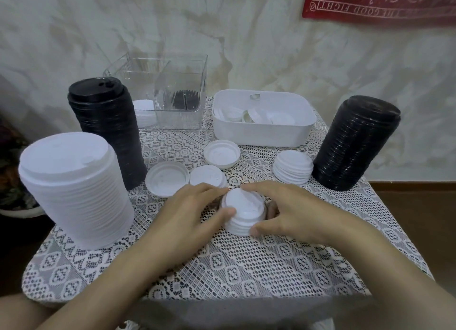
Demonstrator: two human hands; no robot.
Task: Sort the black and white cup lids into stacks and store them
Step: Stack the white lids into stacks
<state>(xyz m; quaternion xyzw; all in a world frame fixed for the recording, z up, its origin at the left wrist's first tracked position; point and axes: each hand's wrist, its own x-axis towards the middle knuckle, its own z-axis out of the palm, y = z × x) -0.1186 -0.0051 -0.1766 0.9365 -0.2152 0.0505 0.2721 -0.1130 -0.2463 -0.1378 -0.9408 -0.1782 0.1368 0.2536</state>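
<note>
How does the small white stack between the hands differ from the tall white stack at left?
The small white stack is only a few lids high; the tall white stack holds far more. The left hand and right hand grip the small one; the tall one stands untouched. Both are white lids on the table.

A single view, worn on the person's head, faces forward and down over the table toward the wall (wide-angle, edges bowed); it sits close; left hand and right hand lie mid-frame.
</note>
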